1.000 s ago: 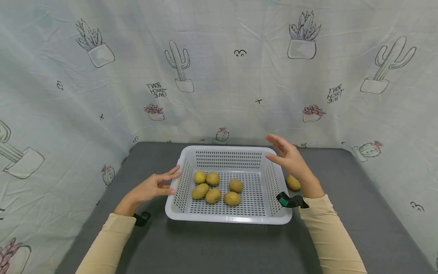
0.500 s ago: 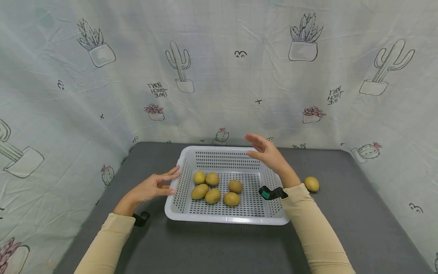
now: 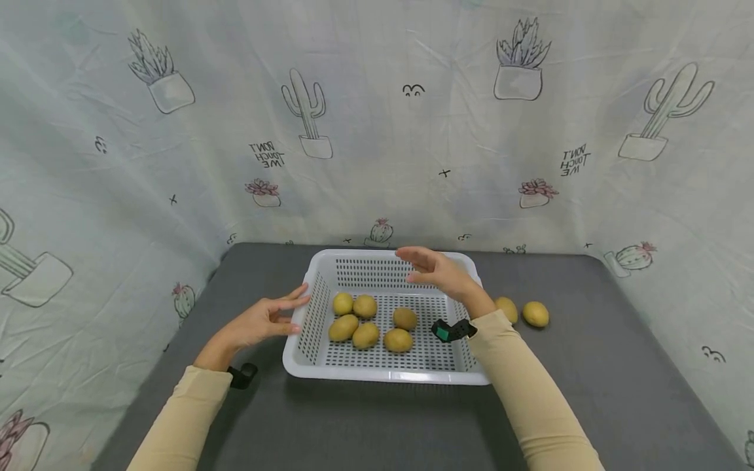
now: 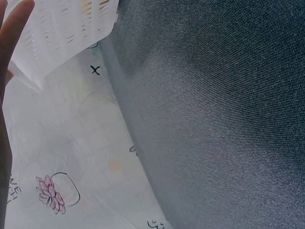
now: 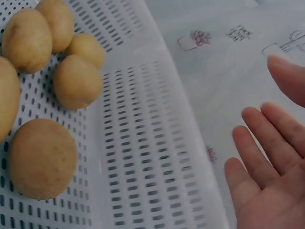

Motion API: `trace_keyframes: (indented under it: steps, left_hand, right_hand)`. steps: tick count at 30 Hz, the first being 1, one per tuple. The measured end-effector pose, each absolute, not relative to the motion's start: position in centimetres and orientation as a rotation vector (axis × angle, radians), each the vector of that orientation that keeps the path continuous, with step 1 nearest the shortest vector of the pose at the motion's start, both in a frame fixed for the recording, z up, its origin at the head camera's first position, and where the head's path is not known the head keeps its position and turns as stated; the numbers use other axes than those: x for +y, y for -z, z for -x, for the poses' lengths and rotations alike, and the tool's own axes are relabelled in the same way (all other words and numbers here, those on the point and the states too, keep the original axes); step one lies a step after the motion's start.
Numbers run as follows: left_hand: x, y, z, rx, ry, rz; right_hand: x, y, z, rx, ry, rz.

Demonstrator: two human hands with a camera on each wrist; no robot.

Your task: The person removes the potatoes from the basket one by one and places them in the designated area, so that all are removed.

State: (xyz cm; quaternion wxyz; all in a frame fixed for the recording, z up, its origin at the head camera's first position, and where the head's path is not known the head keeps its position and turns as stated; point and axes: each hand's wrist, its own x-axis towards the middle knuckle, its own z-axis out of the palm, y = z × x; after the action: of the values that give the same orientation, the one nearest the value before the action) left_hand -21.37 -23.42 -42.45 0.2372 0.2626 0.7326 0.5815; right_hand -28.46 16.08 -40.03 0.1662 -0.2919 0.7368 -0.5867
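A white perforated plastic basket [image 3: 391,376] stands on the grey table, holding several yellow-brown potatoes [image 3: 398,340] grouped toward its left and middle. At the basket's left rim, my left hand [image 3: 259,322] rests with extended fingers touching the edge; in the left wrist view only part of that hand shows beside the basket wall [image 4: 71,33]. My right hand [image 3: 438,271] hovers over the back right part of the basket, fingers loosely extended, holding nothing. The right wrist view shows its bare palm [image 5: 276,191] beyond the rim, apart from the potatoes [image 5: 42,158].
Two more potatoes lie on the table right of the basket: one potato [image 3: 536,314] in full view, the other potato [image 3: 506,309] partly behind the right forearm. A printed curtain [image 3: 377,131] surrounds the grey tabletop [image 3: 595,366] at the back and sides.
My right hand has moved left and slightly down, from the basket's right rim to over its inside. The right forearm has uncovered the potatoes on the right. My left hand stays put.
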Motion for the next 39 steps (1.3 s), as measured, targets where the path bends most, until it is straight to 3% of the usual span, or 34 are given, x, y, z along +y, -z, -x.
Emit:
trace_keyframes:
  steps: [28, 39]
  left_hand:
    - [-23.5, 42.3, 21.6, 2.019, -1.567, -0.711]
    - [-23.5, 42.5, 21.6, 2.019, -1.571, -0.706]
  right_hand:
    - [15.0, 42.9, 30.1, 2.038, 0.947, 0.773]
    - [14.3, 43.9, 30.2, 2.091, 0.759, 0.867]
